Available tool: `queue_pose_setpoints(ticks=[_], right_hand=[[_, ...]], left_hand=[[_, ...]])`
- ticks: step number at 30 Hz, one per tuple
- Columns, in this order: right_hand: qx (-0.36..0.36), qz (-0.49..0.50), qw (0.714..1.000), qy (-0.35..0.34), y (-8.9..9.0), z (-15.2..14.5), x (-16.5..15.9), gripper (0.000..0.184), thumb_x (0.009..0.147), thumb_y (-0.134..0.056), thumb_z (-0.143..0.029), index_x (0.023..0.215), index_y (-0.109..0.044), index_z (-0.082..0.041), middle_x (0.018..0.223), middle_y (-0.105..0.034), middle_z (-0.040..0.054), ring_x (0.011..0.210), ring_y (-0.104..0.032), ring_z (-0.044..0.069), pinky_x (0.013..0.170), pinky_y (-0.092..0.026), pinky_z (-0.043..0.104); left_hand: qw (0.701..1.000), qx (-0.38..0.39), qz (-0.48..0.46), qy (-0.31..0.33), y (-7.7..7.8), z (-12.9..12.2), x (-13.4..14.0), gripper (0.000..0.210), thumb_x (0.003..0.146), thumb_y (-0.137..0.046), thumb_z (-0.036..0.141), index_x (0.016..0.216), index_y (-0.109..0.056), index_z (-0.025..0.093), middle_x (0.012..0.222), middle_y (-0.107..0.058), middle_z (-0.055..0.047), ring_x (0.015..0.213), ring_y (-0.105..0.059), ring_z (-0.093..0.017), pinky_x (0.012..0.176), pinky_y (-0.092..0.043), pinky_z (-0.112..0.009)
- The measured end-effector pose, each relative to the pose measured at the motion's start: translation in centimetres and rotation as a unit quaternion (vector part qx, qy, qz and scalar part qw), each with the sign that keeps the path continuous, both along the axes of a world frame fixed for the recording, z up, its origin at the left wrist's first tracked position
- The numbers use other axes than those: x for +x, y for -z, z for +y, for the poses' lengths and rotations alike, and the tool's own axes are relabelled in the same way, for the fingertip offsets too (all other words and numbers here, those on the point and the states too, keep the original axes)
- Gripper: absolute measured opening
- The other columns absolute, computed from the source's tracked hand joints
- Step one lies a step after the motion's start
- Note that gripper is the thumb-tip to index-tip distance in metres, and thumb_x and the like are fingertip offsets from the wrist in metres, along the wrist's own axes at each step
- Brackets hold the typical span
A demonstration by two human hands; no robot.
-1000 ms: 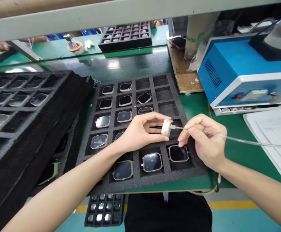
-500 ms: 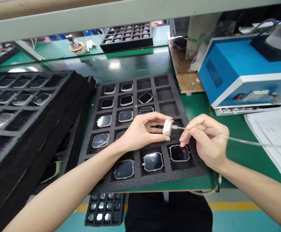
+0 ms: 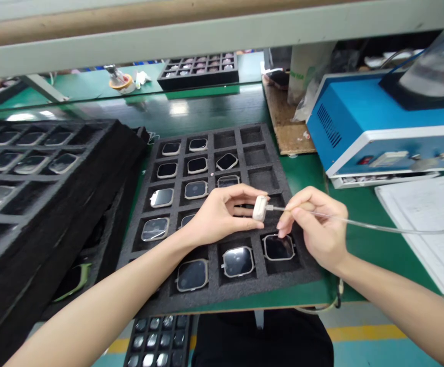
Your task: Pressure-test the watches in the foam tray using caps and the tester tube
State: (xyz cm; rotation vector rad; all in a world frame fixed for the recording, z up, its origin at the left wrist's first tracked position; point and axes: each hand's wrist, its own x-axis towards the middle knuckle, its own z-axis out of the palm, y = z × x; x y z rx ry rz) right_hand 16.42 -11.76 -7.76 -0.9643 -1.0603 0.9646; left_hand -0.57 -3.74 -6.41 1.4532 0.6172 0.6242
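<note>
Maybe so nothing wobbles, left hand (image 3: 222, 216) pinches pale block (image 3: 259, 208); right hand (image 3: 319, 227) grips clear tube (image 3: 375, 227) beside it, black tray (image 3: 237, 294) under fingers

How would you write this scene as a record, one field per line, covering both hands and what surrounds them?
left hand: holds small pale block
right hand: pinches thin clear tube
below hands: dark foam tray holding watch faces
left side: stacked trays
right side: blue machine, papers
unclear: whether tube touches block
</note>
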Motion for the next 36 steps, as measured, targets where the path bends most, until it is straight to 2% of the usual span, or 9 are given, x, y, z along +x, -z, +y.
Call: queue_pose_setpoints(ticks=[10,18,36], right_hand=[[-0.063,0.056,0.996,-0.021,-0.22,0.72,-0.33,0.003,0.069,-0.055,-0.015,0.068,-0.052,-0.016,0.048,-0.062,-0.0025,0.035,-0.055,0.010,0.036,-0.043,0.018],[-0.060,0.068,0.996,-0.026,-0.08,0.71,-0.41,0.001,0.068,-0.054,-0.015,0.068,-0.053,-0.016,0.048,-0.062,-0.0017,0.034,-0.055,0.011,0.036,-0.043,0.018],[-0.062,0.067,0.995,-0.028,0.07,0.74,-0.36,0.002,0.068,-0.053,-0.014,0.068,-0.053,-0.016,0.048,-0.062,-0.0018,0.035,-0.056,0.011,0.036,-0.043,0.019]], left_hand=[[0.998,0.004,0.058,0.000,-0.65,0.33,0.09,0.036,0.062,-0.078,0.013,0.096,-0.070,0.019,0.100,-0.071,-0.003,0.094,-0.067,-0.023,0.087,-0.055,-0.035],[0.999,0.007,0.041,0.015,-0.12,0.41,0.01,0.035,0.064,-0.078,0.015,0.098,-0.069,0.022,0.097,-0.070,-0.001,0.093,-0.066,-0.020,0.090,-0.054,-0.035],[0.999,-0.012,0.037,0.018,0.21,0.48,-0.08,0.036,0.064,-0.078,0.015,0.098,-0.068,0.020,0.104,-0.069,-0.003,0.097,-0.064,-0.022,0.092,-0.052,-0.038]])
